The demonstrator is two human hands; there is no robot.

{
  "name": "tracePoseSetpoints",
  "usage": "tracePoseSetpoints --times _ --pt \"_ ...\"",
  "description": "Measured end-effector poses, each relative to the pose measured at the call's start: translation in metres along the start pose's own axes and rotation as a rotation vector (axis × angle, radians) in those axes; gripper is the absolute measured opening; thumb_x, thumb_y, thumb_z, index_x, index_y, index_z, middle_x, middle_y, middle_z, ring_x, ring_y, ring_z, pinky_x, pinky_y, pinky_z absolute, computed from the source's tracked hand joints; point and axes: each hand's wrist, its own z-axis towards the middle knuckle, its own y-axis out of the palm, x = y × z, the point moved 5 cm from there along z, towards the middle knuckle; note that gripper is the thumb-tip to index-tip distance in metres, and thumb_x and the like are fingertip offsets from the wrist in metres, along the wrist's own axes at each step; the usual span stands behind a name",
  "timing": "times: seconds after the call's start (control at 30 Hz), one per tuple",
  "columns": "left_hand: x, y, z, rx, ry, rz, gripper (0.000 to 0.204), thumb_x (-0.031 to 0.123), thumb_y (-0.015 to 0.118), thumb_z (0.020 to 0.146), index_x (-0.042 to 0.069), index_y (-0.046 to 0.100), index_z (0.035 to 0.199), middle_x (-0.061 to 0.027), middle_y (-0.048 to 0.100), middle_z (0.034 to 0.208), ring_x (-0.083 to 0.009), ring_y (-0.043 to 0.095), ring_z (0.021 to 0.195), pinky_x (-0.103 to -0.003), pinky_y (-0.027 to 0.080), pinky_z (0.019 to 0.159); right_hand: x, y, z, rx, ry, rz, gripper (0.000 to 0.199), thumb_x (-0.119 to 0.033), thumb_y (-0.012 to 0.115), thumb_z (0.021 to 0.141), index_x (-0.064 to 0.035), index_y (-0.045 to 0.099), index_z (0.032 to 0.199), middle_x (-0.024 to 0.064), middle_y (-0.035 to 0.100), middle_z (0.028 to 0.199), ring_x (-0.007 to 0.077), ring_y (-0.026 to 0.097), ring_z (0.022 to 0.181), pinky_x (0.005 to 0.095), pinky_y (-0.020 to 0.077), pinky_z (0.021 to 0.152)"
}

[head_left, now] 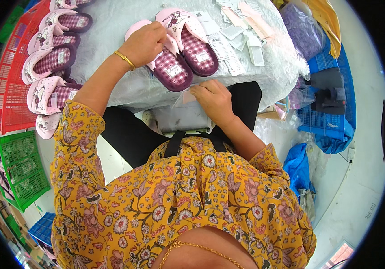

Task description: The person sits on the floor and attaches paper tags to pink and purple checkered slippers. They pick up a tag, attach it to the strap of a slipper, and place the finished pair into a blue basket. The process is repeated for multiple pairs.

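A pair of pink slippers with plum-checked insoles lies on the plastic-covered table in front of me. My left hand [145, 45] is closed on the pink strap of the left slipper [173, 71]. Right beside it, partly touching, is the right slipper [199, 56], with a printed figure on its strap. At the table's front edge, just below the slipper toes, my right hand [212, 99] pinches a small pale slip [186, 97], which looks like paper or thin film. The fingertips of my left hand are partly hidden against the strap.
More pink slippers [51, 62] line the table's left edge beside a red crate [11, 76]. Paper tags and labels [246, 31] are scattered at the far right of the tabletop. To the right stands a blue basket [324, 119]; a green crate [22, 168] is low on the left.
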Motion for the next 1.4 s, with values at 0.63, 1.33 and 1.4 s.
tracePoseSetpoints --times 0.63,1.33,1.4 --pt "0.067 -0.03 -0.01 0.441 0.009 0.006 0.009 0.007 0.062 0.079 0.005 0.06 0.088 -0.0079 0.06 0.098 -0.0285 0.057 0.092 -0.039 0.047 0.081 0.009 -0.033 0.098 0.081 0.188 0.109 0.012 -0.011 0.076 0.073 -0.0103 0.069 0.083 0.0028 0.064 0.078 0.0227 0.063 0.072 0.0342 0.0479 0.068" --pt "0.046 0.017 -0.018 0.208 -0.427 -1.068 0.02 0.002 0.056 0.091 0.002 0.054 0.111 -0.0003 0.059 0.092 -0.0057 0.055 0.075 -0.021 0.047 0.067 0.011 -0.018 0.101 0.08 0.249 0.175 0.014 -0.01 0.078 0.072 -0.0112 0.071 0.084 0.001 0.065 0.078 0.0193 0.063 0.069 0.0324 0.0477 0.066" --pt "0.045 0.019 -0.017 0.218 -0.4 -1.048 0.021 0.001 0.055 0.09 0.003 0.053 0.111 -0.0001 0.058 0.093 -0.0055 0.055 0.076 -0.022 0.046 0.068 0.012 -0.017 0.1 0.079 0.245 0.17 0.014 -0.01 0.078 0.072 -0.0117 0.072 0.085 0.0011 0.065 0.078 0.0191 0.063 0.07 0.0322 0.0476 0.066"
